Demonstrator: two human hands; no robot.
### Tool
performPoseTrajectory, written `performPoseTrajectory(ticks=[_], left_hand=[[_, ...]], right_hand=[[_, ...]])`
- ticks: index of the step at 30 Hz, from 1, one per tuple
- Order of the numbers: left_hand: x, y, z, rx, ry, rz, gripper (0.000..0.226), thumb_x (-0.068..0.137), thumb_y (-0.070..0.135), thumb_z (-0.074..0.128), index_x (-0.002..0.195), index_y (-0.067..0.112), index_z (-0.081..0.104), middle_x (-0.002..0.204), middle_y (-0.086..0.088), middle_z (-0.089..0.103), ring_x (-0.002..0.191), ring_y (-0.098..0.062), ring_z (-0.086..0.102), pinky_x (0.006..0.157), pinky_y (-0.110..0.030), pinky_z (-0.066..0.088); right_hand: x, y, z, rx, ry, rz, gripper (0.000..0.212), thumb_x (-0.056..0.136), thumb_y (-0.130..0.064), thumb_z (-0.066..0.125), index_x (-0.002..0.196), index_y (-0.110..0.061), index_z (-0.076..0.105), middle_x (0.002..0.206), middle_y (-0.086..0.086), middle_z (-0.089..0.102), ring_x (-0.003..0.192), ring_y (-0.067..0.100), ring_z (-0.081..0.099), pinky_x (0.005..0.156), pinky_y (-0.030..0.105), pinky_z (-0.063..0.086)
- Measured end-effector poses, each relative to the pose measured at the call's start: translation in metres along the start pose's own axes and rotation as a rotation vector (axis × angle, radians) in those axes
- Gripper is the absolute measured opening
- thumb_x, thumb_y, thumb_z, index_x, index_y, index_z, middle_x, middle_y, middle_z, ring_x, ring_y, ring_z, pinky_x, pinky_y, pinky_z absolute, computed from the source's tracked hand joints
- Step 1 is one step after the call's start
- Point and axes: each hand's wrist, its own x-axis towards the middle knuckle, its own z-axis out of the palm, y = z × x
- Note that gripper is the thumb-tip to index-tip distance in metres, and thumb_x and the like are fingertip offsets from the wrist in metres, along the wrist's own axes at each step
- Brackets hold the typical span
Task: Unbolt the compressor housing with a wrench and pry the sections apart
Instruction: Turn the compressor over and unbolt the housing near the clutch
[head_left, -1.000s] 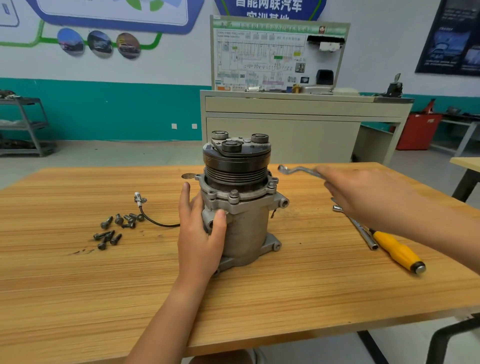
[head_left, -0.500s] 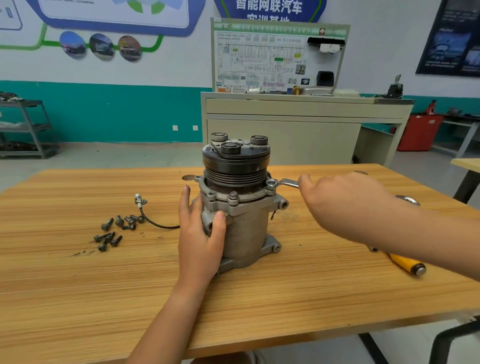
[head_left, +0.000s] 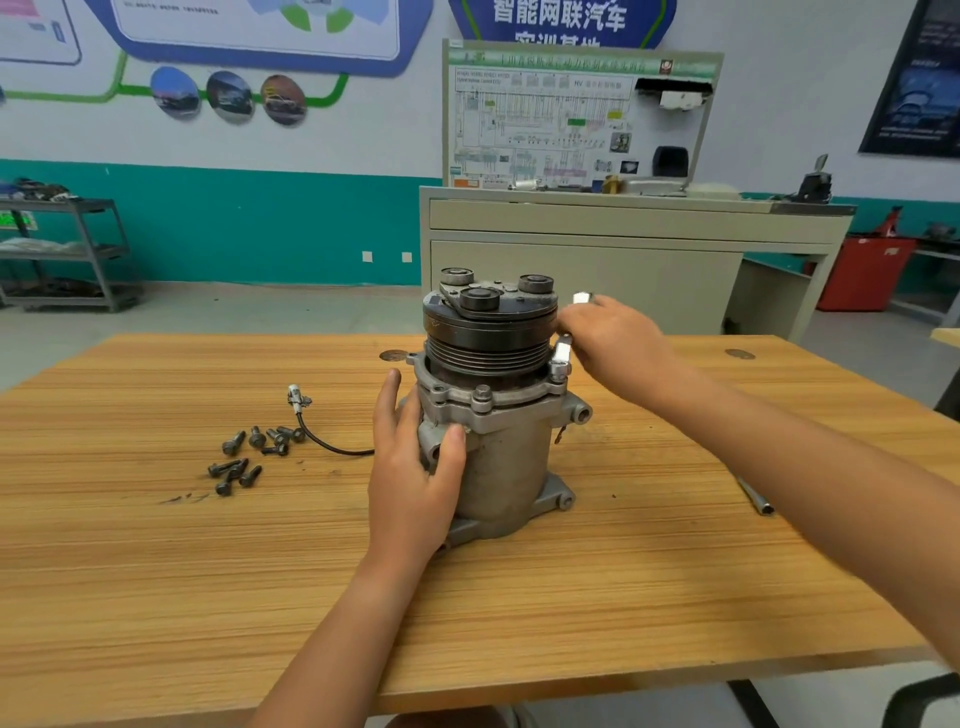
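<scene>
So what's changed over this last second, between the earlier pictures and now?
The right hand carried the wrench in from over the table's right side and set its end on a flange bolt on the compressor's right edge, tipping the handle steeply upward. The left hand kept steadying the housing, the compressor stayed upright, and the loose bolts lay where they were.
</scene>
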Motion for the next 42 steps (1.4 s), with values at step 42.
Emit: performPoseTrajectory(ticks=[42], left_hand=[[-0.001, -0.005, 0.005, -0.030, 0.029, -0.025, 0.071, 0.082, 0.051, 0.039, 0.143, 0.015, 0.038, 0.146, 0.022, 0.019, 0.128, 0.024, 0.010, 0.107, -0.012, 0.023]], right_hand=[[-0.035, 0.010, -0.059, -0.378, -0.416, -0.030, 0.050, 0.090, -0.003, 0.043, 0.134, -0.018, 0.024, 0.088, 0.002, 0.050, 0.073, 0.017, 0.051, 0.061, 0.028, 0.047]])
